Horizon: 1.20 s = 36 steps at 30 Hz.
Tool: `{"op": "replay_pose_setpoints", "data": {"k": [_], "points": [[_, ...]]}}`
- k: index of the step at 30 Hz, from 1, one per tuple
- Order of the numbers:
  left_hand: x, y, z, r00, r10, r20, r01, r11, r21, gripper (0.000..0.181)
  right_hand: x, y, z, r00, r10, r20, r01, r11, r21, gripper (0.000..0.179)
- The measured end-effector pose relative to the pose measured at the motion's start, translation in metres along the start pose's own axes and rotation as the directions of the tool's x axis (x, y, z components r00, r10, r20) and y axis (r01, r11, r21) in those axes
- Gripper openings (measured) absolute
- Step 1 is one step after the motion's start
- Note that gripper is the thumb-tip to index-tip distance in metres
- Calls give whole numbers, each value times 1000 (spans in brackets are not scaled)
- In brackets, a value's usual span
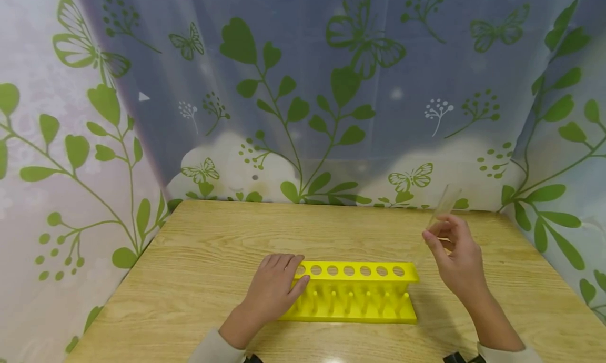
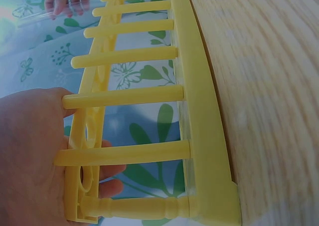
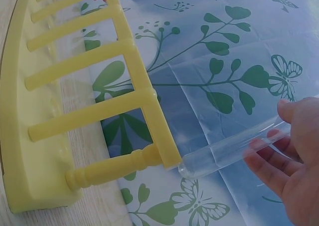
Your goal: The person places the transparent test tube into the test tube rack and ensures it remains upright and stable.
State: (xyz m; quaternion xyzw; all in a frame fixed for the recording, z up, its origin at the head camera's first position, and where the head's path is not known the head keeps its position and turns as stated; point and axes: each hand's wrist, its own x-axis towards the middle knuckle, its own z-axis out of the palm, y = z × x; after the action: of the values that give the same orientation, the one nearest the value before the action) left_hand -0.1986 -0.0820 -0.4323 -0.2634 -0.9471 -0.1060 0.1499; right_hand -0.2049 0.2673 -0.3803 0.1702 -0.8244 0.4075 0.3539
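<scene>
A yellow test tube rack stands on the table, with a row of round holes along its top rail and upright pegs on its base. My left hand grips the left end of the top rail, thumb on the near side and fingers over the far side. To the right of the rack, my right hand pinches a clear test tube between thumb and fingers. The tube slants, and its rounded lower end is right at the rail's right end in the right wrist view. The holes in view hold no tubes.
The wood-grain table reaches back to a blue and white curtain printed with green leaves and butterflies. Similar patterned cloth hangs at both sides.
</scene>
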Motion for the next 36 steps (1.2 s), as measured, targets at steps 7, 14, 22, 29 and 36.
{"op": "replay_pose_setpoints", "data": {"k": [7, 14, 22, 29, 36], "points": [[0, 0, 1, 999, 20, -37, -20, 1000, 10, 45, 0, -2, 1, 1000, -6, 4, 6, 1000, 14, 44], [0, -1, 1, 1000, 15, -25, -15, 1000, 1, 46, -1, -3, 3, 1000, -4, 8, 3, 1000, 11, 45], [0, 0, -1, 999, 16, -29, -16, 1000, 1, 44, -1, -4, 5, 1000, -25, 4, 25, 1000, 13, 43], [0, 1, -1, 1000, 5, -21, -5, 1000, -5, 44, -2, -3, 5, 998, -63, -3, 63, 997, 42, 40], [0, 1, -1, 1000, 6, -18, -6, 1000, -6, 45, -2, -3, 6, 995, -101, -11, 101, 994, 40, 39]]}}
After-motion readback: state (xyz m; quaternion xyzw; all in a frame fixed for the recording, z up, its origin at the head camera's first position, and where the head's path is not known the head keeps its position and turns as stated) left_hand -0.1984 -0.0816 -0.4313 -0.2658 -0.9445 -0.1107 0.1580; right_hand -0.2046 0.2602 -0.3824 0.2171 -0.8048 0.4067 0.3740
